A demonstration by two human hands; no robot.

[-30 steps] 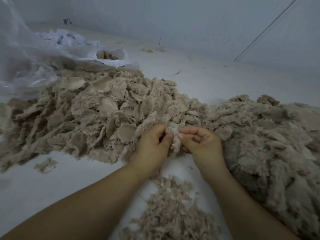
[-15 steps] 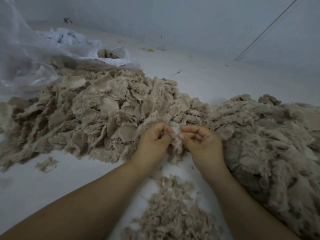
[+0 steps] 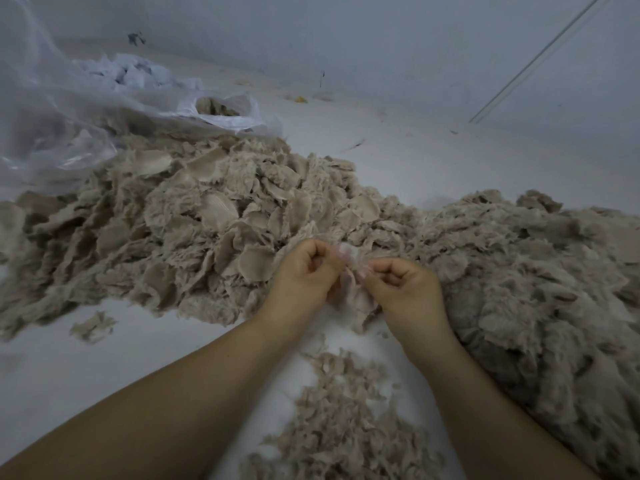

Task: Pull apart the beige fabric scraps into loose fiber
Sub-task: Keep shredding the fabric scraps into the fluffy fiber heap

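White flooring meets a pale wall. Left to right: one clear crumpled plastic bag; one large heap of flat beige fabric scraps; one small stray tuft; one low patch of shredded beige fiber between the forearms; one large mound of loose beige fiber.

Left hand – fingers curled, pinching a single beige scrap. Right hand – fingers curled, pinching the same scrap on its other side. Both forearms extend forward, converging at the heap's near edge.

Both hands' fingers curled, pinching
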